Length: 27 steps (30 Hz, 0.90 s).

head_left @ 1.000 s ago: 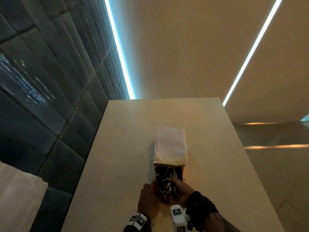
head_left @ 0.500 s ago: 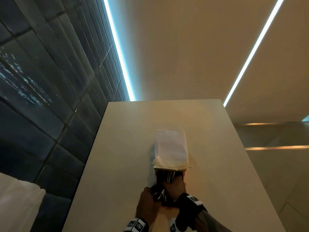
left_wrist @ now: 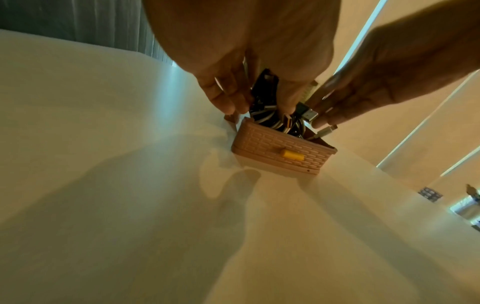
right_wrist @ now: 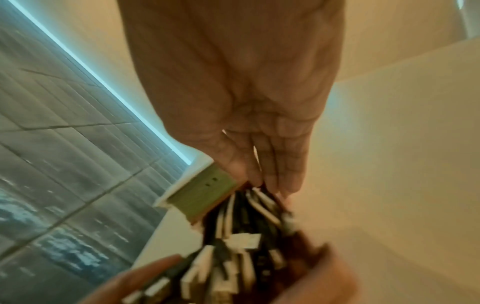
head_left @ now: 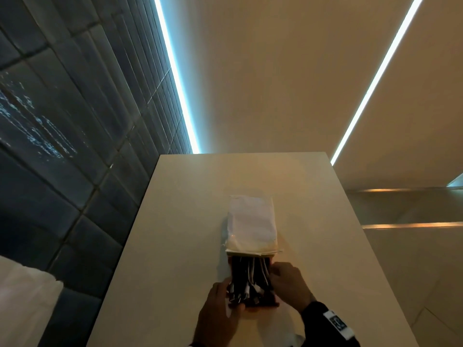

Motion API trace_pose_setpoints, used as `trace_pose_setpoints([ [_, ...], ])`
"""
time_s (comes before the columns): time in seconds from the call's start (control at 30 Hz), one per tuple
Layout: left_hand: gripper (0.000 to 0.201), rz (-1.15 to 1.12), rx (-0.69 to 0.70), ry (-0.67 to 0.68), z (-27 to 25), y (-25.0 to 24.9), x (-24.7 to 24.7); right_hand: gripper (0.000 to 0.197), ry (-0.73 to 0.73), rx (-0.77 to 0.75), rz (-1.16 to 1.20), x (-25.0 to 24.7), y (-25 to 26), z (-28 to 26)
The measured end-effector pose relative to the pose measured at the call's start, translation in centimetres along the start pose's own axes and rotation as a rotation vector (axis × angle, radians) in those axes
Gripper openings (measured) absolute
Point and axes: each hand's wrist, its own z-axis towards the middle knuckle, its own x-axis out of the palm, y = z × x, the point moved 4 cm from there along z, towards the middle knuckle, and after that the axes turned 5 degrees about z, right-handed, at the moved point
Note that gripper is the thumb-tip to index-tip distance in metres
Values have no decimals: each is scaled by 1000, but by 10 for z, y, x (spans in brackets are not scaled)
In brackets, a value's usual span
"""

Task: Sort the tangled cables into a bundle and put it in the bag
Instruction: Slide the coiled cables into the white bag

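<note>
A tangle of black and white cables [head_left: 250,281] fills a brown drawer [left_wrist: 280,152] with a yellow knob. The drawer is pulled out toward me from a white-topped case [head_left: 250,221] on the beige table [head_left: 175,246]. My left hand [head_left: 230,296] is at the drawer's near left corner; in the left wrist view its thumb and fingers dig into the cables [left_wrist: 270,119] and pinch them. My right hand [head_left: 283,279] lies along the drawer's right side, its straight fingers [right_wrist: 272,179] touching the cables [right_wrist: 244,246] by the case front [right_wrist: 202,189].
A dark tiled wall [head_left: 62,146] runs along the table's left edge. Something white and soft [head_left: 25,296] sits low on the left beside the table. The table's right edge [head_left: 363,234] drops off to a lower floor. No bag can be made out.
My right hand has come off the top of the cables and moved to the drawer's right side. My left hand has shifted onto the near left end of the cables.
</note>
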Motion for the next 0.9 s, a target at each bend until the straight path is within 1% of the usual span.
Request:
trace_pose_setpoints([
  [0.03,58,6,32,-2,-1,-1,-1,20,-16,-11,-28,-5,-7,-3],
  [0.1,59,10,76,1,0,1,1,4,36,22,-4,-4,-18,-8],
  [0.13,58,28,99,4,1,3,3,7,63,33,25,-2,-21,-10],
  [0.17,55,51,123,4,4,3,4,14,69,33,47,1,-26,-9],
  [0.23,44,93,163,1,7,-2,4,21,43,28,42,6,-33,-8],
  [0.3,44,135,191,8,10,-9,3,25,2,7,41,13,-35,-7],
  [0.37,45,162,161,32,12,-15,3,31,8,-29,14,16,-34,-7],
  [0.43,44,184,131,64,14,-17,2,31,33,-66,10,14,-32,-9],
  [0.47,42,197,121,69,15,-16,2,28,13,-77,23,11,-31,-10],
  [0.53,41,240,99,68,16,-10,-1,19,-116,-92,88,3,-29,-13],
  [0.57,42,263,89,73,16,-8,-2,18,-178,-119,123,1,-26,-15],
  [0.6,43,285,77,89,16,-4,-3,21,-187,-148,134,1,-20,-18],
  [0.63,44,309,79,110,15,-3,-4,26,-138,-168,121,6,-12,-20],
  [0.67,45,333,93,137,16,-2,-5,31,-58,-173,79,15,-5,-22],
  [0.73,50,336,142,222,17,-1,-4,35,58,-147,-45,30,0,-22],
  [0.8,54,327,189,317,18,-3,-5,32,84,-88,-80,36,0,-19],
  [0.83,55,303,197,339,18,-6,-8,30,84,-61,-84,38,0,-18],
  [0.87,54,264,197,336,19,-8,-10,27,90,-50,-94,40,0,-17],
  [0.9,52,206,176,303,21,-10,-14,25,91,-54,-119,42,1,-16],
])
